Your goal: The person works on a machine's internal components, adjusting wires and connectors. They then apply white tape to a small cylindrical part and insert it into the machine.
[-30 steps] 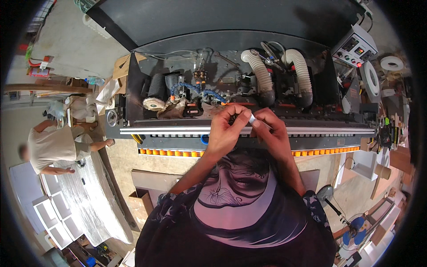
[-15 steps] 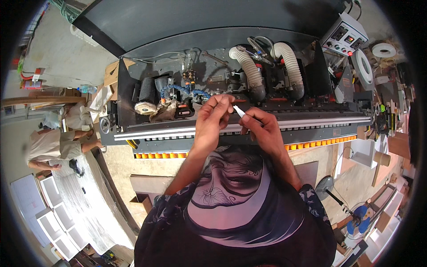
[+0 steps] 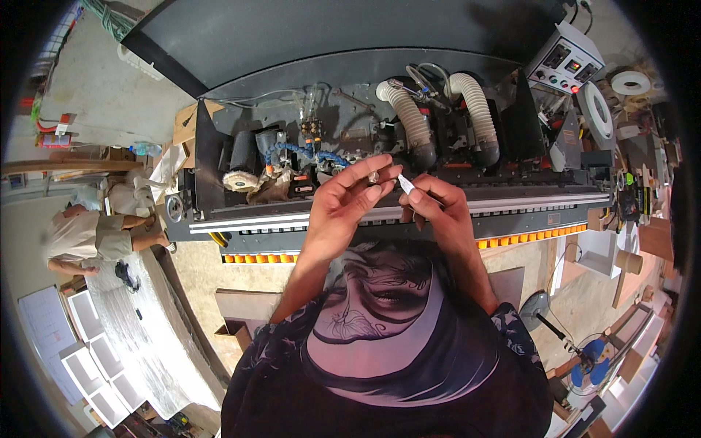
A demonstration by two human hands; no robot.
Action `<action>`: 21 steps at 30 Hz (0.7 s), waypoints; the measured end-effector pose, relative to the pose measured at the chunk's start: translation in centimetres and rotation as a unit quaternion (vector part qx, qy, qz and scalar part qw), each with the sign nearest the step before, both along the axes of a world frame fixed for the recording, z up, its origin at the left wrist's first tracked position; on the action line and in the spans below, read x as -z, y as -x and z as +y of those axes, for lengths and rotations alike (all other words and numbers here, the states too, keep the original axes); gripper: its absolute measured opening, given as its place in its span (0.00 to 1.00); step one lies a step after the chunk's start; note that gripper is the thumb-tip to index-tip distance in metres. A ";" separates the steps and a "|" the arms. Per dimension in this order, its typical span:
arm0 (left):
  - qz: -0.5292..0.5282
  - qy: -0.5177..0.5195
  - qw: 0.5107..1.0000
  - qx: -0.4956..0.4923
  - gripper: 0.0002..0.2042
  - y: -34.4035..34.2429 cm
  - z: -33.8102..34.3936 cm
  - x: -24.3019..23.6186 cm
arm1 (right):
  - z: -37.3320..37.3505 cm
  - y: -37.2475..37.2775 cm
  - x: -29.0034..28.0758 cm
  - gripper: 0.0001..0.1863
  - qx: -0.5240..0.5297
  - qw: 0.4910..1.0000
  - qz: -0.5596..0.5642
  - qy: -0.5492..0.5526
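Wears a dark printed shirt [image 3: 394, 398] at 6 o'clock. Reaches both forearms [image 3: 296, 281] from there toward 12, bringing the hands near each other. Pinches a small white piece [image 3: 405, 185] between thumb and fingers of the right hand [image 3: 443, 204], in a narrow grip with its tip pointing toward 11; probably held low to leave that tip exposed. Curls the left hand [image 3: 339, 208] loosely at the white piece's 8 o'clock, stretching the forefinger toward 2 above the thumb, with a modest gap between. Shows a small shiny bit [image 3: 374, 177] there, too small to identify; impossible to say whether gripped. Raises both hands well up before the chest, likely for a closer look.

Has orange rollers [image 3: 526, 233] toward 4 from the hands, then a silver rail [image 3: 270, 220] toward 8. Faces, farther off, a blue jointed hose [image 3: 292, 150] toward 10, pale ribbed hoses [image 3: 478, 109] toward 12 and 1, perhaps bent down for suction, and a control box [image 3: 566, 57] toward 2.
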State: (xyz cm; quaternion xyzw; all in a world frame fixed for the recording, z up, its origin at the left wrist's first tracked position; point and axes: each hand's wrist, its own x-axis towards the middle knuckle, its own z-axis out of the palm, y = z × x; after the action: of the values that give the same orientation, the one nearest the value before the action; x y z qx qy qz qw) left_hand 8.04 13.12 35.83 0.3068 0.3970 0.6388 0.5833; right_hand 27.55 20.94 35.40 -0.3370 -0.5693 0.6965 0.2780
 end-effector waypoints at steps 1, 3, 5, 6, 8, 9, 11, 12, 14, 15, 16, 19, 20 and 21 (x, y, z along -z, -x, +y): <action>0.001 -0.004 1.000 0.000 0.22 0.0 0.0 -0.1 | 0.0 0.0 -0.4 0.14 -0.001 1.000 0.004 -0.006; 0.065 -0.016 0.998 -0.021 0.22 0.0 0.0 0.2 | 0.1 0.1 -1.2 0.13 -0.003 1.000 0.013 -0.017; 0.092 -0.014 0.995 -0.031 0.21 0.0 -0.1 -0.1 | 0.1 0.4 -2.1 0.13 0.001 1.000 0.023 -0.021; 0.087 -0.006 0.996 -0.030 0.20 0.1 -0.2 -0.6 | 0.1 0.5 -2.4 0.13 0.004 0.999 0.028 -0.023; 0.100 0.003 0.994 -0.039 0.19 0.0 -0.2 -0.9 | 0.2 0.5 -2.7 0.12 -0.006 0.999 0.035 -0.022; 0.119 0.005 0.992 -0.049 0.19 0.0 -0.2 -1.0 | 0.2 0.5 -2.8 0.12 -0.011 0.999 0.038 -0.022; 0.132 0.004 0.989 -0.064 0.19 -0.2 -0.2 -1.0 | 0.1 0.7 -3.3 0.10 -0.012 0.998 0.049 -0.021; 0.126 0.001 0.990 -0.070 0.20 -0.3 -0.1 -1.0 | 0.0 0.8 -3.4 0.10 -0.013 0.998 0.055 -0.021; 0.115 -0.006 0.990 -0.077 0.20 -0.5 -0.1 -0.8 | 0.0 0.7 -3.3 0.09 -0.020 0.998 0.058 -0.031; 0.110 -0.010 0.991 -0.079 0.20 -0.6 -0.1 -0.4 | 0.1 0.7 -3.3 0.09 -0.024 0.997 0.059 -0.036; 0.105 -0.013 0.991 -0.081 0.20 -0.6 0.0 -0.2 | 0.1 0.7 -3.3 0.08 -0.023 0.997 0.065 -0.037; 0.100 -0.011 0.992 -0.076 0.19 -0.8 0.0 -0.3 | 0.1 0.7 -3.6 0.08 -0.025 0.996 0.075 -0.043; 0.095 -0.009 0.992 -0.078 0.18 -0.8 0.0 -0.3 | 0.2 0.7 -3.7 0.08 -0.027 0.996 0.074 -0.048; 0.090 -0.006 0.993 -0.080 0.17 -0.9 -0.1 -0.4 | 0.3 0.7 -3.8 0.09 -0.029 0.996 0.073 -0.053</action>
State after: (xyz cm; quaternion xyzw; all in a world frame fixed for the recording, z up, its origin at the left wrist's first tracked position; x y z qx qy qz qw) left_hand 8.96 13.05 36.19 0.3337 0.4671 0.6559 0.4901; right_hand 26.80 21.24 39.15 -0.2533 -0.5934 0.6958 0.3156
